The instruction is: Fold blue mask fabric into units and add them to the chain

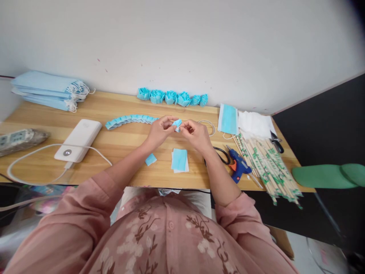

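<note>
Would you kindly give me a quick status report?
Left hand, right hand: pinching folded blue fabric piece. Row of folded pieces beside left hand. No obstruction visible.

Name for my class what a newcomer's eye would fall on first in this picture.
Probably the row of six blue flowers along the back of the wooden table, against the pale wall. Next, at the centre, the left fingers and right fingers hold a folded blue piece. On the right, a blue glue gun lies beside paper-wrapped chopsticks.
</note>
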{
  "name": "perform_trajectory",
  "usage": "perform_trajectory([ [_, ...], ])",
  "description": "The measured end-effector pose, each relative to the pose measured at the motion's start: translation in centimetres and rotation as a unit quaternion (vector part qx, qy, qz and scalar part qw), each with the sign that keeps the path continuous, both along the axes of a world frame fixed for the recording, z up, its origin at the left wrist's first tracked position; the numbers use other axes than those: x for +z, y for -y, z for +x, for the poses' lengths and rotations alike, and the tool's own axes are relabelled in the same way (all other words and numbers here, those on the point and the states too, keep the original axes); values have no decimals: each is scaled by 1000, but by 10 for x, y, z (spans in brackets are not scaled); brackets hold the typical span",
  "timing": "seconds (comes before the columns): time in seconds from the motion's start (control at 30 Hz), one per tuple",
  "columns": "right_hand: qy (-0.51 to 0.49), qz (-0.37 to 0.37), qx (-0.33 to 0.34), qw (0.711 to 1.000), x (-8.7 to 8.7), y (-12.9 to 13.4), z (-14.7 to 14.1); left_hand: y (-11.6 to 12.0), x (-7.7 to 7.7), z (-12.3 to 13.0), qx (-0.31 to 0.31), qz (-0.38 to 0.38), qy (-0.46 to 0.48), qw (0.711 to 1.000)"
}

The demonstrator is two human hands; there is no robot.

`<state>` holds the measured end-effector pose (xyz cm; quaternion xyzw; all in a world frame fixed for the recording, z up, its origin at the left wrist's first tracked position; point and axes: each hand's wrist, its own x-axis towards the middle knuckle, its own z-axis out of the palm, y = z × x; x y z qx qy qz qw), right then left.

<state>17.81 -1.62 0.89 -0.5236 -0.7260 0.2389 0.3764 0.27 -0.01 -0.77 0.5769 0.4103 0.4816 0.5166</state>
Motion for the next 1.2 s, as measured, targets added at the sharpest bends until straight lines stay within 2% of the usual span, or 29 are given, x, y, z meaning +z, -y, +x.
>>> perform_trajectory([
  [0.43,-8,0,0,1000,1,0,0,1,1,1,8,14,-19,1000],
  [0.63,7,13,-7,1000,0,2,-2,2,-1,2,7,50,-30,998],
  [0.83,76,77,-27,994,-4,4,-8,1,-3,5,42,61,-12,997],
  [1.0,146,144,-32,978,-7,3,-12,-2,-5,7,41,43,42,997],
  [1.2,132,176,-35,975,-8,6,-18,-5,-2,6,50,47,107,992],
])
